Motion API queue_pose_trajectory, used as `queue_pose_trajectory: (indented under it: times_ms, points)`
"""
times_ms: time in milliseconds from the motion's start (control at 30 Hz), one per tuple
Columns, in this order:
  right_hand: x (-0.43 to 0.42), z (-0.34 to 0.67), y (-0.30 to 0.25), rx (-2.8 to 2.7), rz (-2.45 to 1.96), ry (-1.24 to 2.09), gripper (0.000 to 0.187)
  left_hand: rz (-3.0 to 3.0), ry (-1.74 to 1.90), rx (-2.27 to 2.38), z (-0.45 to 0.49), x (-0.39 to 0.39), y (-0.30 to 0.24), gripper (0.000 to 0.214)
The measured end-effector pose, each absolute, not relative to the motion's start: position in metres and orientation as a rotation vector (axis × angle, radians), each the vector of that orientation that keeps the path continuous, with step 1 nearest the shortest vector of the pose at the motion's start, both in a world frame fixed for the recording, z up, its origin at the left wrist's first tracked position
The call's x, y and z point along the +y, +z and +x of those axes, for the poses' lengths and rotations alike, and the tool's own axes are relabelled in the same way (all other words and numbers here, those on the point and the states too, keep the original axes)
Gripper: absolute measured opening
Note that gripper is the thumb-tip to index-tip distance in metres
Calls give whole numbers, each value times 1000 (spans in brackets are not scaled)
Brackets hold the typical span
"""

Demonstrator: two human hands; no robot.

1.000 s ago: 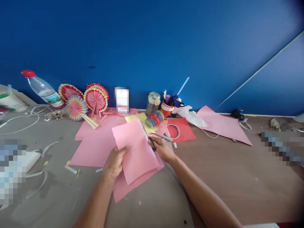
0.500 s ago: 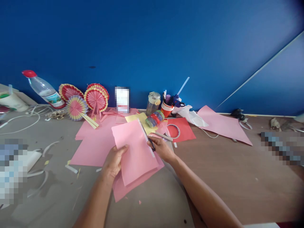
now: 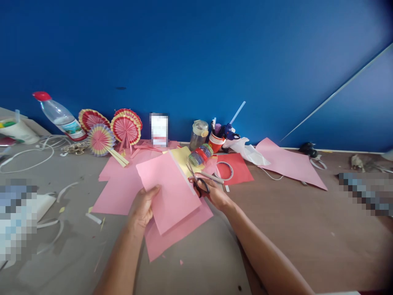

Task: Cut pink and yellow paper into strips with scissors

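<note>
Held sheet (image 3: 167, 196): plain pink, white strip (image 3: 182, 171) along its right edge. Scissors (image 3: 198, 180): black handles, silvery blades. Table (image 3: 190, 274): grey toward left edge, brown toward right. Along the table's far edge: red-capped bottle (image 3: 58, 113), blue-green label (image 3: 73, 128); fans (image 3: 125, 130) ringed pink, yellow, red; lilac-rimmed fan (image 3: 100, 139), pink centre; red cup (image 3: 216, 144), white-banded rim. Nearer in: yellow sheet (image 3: 181, 156), red sheet (image 3: 241, 166). Wall (image 3: 196, 53): blue.

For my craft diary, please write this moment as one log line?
left hand: holds pink sheet | right hand: holds scissors beside sheet's white edge | nearby: tape roll, red paper
</note>
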State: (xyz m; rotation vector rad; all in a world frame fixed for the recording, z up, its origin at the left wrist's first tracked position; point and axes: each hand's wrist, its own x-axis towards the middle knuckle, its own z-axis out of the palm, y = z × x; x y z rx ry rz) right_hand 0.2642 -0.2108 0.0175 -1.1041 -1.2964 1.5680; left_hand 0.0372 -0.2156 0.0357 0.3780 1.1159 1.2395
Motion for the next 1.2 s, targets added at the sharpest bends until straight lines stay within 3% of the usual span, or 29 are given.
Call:
queue_pose_trajectory:
  times_ms: [367, 767, 1200]
  points:
    - [-224, 265, 52, -1510, -1183, 1573, 45, 356, 1307, 1090, 26, -210, 29, 29]
    - [-230, 267, 51, -1816, -1277, 1476, 10, 318, 1401, 1144, 16, -206, 27, 30]
    - [-228, 264, 44, -1864, -1258, 1421, 18, 362, 1339, 1147, 22, -208, 25, 32]
